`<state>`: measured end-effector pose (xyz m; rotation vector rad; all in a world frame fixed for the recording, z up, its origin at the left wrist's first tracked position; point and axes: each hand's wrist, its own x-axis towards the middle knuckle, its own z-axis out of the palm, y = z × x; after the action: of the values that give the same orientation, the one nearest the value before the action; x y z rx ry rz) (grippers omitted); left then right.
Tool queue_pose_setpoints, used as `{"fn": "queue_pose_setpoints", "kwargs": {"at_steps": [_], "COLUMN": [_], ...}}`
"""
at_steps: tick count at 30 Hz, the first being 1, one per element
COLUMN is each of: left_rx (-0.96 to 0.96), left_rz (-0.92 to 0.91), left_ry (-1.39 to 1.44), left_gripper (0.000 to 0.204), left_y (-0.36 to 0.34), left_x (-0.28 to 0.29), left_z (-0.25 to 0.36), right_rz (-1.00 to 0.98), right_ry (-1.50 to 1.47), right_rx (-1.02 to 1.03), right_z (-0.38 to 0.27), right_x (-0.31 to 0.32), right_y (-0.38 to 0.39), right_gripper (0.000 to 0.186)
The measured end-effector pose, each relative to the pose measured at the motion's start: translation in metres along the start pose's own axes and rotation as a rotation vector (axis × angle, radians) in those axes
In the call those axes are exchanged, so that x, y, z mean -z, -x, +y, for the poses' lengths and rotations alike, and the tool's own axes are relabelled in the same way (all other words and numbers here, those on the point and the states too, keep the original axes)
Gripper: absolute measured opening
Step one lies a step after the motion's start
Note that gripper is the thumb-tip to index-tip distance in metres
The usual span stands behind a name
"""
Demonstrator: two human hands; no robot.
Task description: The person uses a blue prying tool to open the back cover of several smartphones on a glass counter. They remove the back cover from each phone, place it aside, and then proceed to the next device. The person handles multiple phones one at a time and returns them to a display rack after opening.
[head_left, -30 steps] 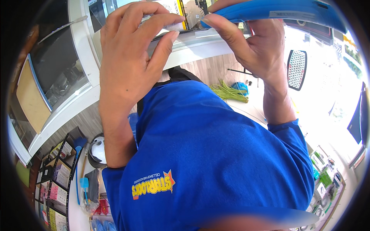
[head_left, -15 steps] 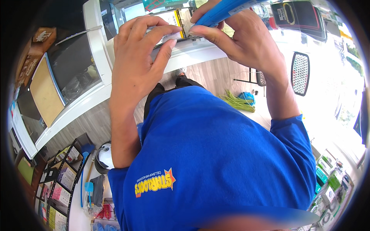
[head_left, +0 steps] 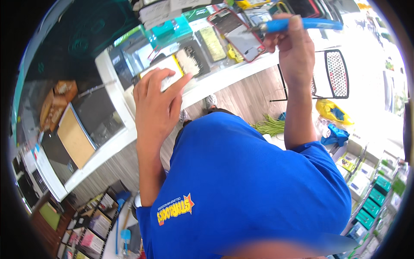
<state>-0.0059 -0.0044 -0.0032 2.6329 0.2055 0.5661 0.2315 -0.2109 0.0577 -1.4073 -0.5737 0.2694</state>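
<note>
My left hand [head_left: 159,95] rests at an opened phone [head_left: 170,64] on the glass-topped counter, fingers curved and apart over its white, yellow-edged battery. Beside the battery is a pale inner part [head_left: 187,60] with a dark, fine fringe that is too blurred to make out. My right hand [head_left: 293,56] is raised to the right of the phone, fingers closed on a blue handheld tool [head_left: 317,24] with a thin tip pointing left. Below that tip lies a phone in a red frame [head_left: 243,41], beside a pale yellowish slab [head_left: 211,43].
The white counter edge [head_left: 103,151] curves down the left, with a tan board [head_left: 75,134] and a brown object [head_left: 58,99]. A folding chair [head_left: 336,73], bags [head_left: 334,112] and green strands [head_left: 269,125] are at the right. Shelves of boxes stand lower left [head_left: 97,224] and right [head_left: 375,198].
My right hand with the blue tool has lifted away from the opened phone, rightward. The view has shifted, showing more of the counter, and my left hand appears lower, still at the phone.
</note>
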Motion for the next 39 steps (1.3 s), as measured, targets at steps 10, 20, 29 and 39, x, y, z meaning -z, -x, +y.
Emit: {"fn": "queue_pose_setpoints", "kwargs": {"at_steps": [10,20,29,39], "left_rx": [0.084,0.115,0.281,0.598], "left_rz": [0.02,0.079,0.159,0.51], "left_ry": [0.137,0.366,0.819,0.604], "left_gripper": [0.021,0.014,0.014,0.025], "left_y": [-0.024,-0.068,-0.049,-0.036], "left_x": [0.0,-0.028,-0.068,-0.045], "left_z": [0.027,0.077,0.076,0.08], "right_rz": [0.168,-0.281,-0.44,-0.686], "right_ry": [0.049,-0.096,-0.236,-0.431], "right_rx": [-0.124,0.007,-0.158,0.065], "right_z": [0.024,0.034,0.063,0.068], "right_x": [0.035,0.019,0.047,0.032], "right_y": [0.029,0.031,0.022,-0.015], "right_gripper": [0.041,0.018,0.023,0.028]}}
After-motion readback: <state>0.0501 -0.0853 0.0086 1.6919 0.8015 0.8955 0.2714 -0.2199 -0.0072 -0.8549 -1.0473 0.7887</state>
